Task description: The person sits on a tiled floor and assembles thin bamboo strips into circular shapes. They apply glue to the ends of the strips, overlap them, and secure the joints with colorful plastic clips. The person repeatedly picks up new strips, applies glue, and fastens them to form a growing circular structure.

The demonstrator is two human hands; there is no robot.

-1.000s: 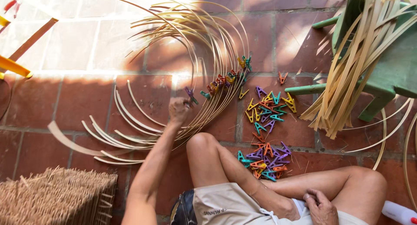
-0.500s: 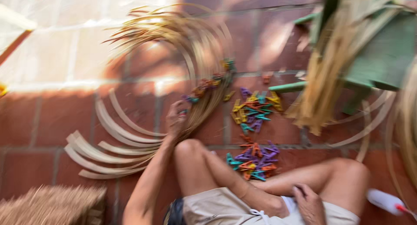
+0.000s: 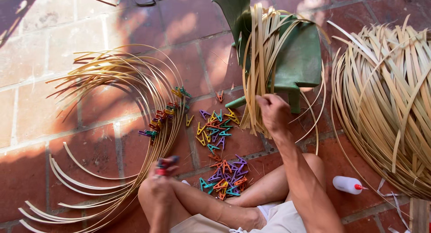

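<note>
Head view: the right hand point(image 3: 274, 114) pinches the lower ends of pale, flat split-bamboo strips point(image 3: 260, 62) draped over a small green plastic chair point(image 3: 301, 53), far right of centre. These strips look light, springy and splintery at the edges, best taken near their ends. The left hand point(image 3: 162, 168) is clenched on a red plastic clothes peg point(image 3: 161, 163) over the left knee. No container holds the coloured pegs point(image 3: 222, 179); they lie loose on the red brick floor point(image 3: 45, 156). A white glue bottle point(image 3: 348, 184) lies near right.
</note>
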